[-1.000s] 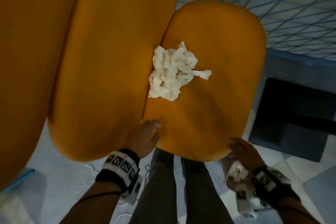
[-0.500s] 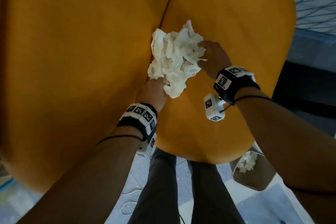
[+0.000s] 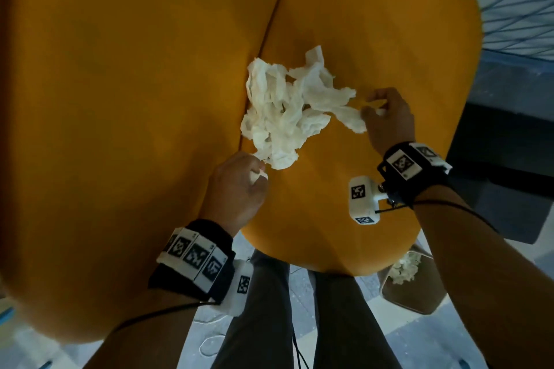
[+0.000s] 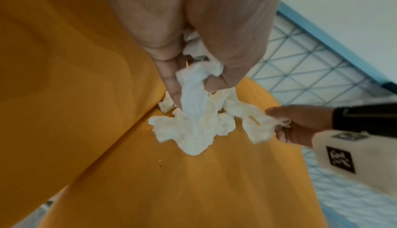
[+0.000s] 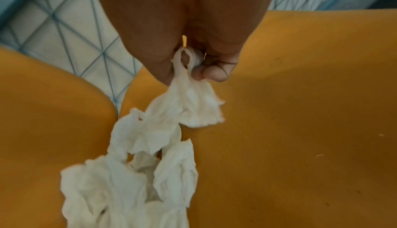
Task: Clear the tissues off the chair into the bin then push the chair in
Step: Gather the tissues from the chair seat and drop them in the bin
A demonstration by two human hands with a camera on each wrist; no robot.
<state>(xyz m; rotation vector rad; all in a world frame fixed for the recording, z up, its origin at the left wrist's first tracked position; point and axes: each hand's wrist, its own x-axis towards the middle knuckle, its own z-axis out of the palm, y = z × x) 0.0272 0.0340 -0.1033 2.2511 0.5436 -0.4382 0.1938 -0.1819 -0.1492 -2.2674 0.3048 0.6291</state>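
A crumpled pile of white tissues [image 3: 287, 108] [image 4: 193, 123] [image 5: 137, 163] lies on the orange chair seat [image 3: 374, 39], against the crease where it meets the chair back [image 3: 135, 84]. My left hand [image 3: 257, 174] [image 4: 193, 82] pinches the near end of the pile between thumb and fingers. My right hand [image 3: 374, 111] [image 5: 193, 65] pinches a stretched strand at the pile's right side, also seen as the right hand [image 4: 283, 126] in the left wrist view. A brown bin [image 3: 410, 287] holding tissues stands on the floor under the seat's front right edge.
My legs [image 3: 299, 323] stand at the seat's front edge. A dark flat object [image 3: 509, 159] lies on the floor to the right. A blue grid-patterned surface [image 3: 515, 3] lies beyond the chair. A cable [image 3: 209, 344] trails on the floor.
Both hands came up from the seat's front edge onto the tissue pile and took hold of it. The right hand has since drawn a strand out to the right.
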